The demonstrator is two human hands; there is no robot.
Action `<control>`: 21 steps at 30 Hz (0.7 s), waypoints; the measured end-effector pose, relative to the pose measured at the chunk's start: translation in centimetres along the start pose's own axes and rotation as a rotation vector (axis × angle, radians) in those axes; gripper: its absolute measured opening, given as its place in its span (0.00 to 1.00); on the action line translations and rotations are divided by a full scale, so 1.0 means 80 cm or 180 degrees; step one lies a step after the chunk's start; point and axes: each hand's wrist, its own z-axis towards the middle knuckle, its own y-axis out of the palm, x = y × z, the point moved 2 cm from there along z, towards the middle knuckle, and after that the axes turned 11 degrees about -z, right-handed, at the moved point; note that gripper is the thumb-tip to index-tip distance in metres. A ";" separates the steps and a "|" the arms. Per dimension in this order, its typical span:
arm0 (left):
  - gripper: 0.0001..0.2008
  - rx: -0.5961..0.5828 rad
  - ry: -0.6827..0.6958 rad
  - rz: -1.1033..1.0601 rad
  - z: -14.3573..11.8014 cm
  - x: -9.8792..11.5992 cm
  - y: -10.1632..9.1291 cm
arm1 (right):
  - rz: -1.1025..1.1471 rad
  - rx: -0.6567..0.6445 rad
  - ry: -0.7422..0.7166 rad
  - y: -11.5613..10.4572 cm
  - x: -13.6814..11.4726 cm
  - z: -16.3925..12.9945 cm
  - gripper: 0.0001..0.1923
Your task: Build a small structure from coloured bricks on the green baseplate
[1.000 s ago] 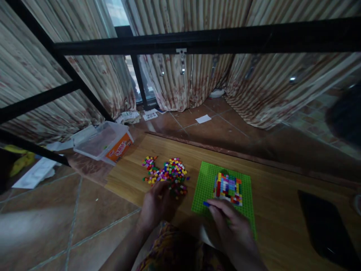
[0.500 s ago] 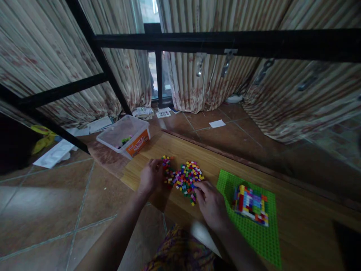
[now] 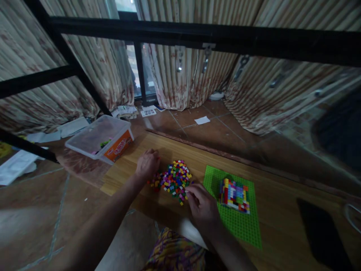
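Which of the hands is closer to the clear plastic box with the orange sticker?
Left. The left hand rests on the wooden board at the far left edge of the brick pile, just right of the plastic box. The right hand is farther off, at the pile's near right edge.

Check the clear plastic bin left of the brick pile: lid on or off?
Cannot tell. The plastic bin is translucent; a few bricks show inside, but the dim head view doesn't settle whether a lid covers it.

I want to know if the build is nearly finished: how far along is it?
Partly done. A multicoloured block of several layers already stands on the green baseplate. In hand: both the left hand and right hand are at the pile of loose bricks. Left: that sizeable pile, and much bare baseplate.
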 end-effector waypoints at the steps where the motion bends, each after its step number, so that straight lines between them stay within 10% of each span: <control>1: 0.09 0.0022 0.0040 -0.0017 -0.002 0.004 -0.002 | 0.0040 0.0035 0.0017 -0.008 -0.002 -0.005 0.10; 14: 0.09 -0.0543 0.1600 -0.1690 -0.038 0.232 0.024 | -0.0134 0.1104 0.0902 -0.142 0.062 -0.078 0.07; 21: 0.10 -0.0842 0.1833 -0.1094 -0.025 0.284 0.045 | 0.0148 0.1447 0.1479 -0.174 0.111 -0.107 0.10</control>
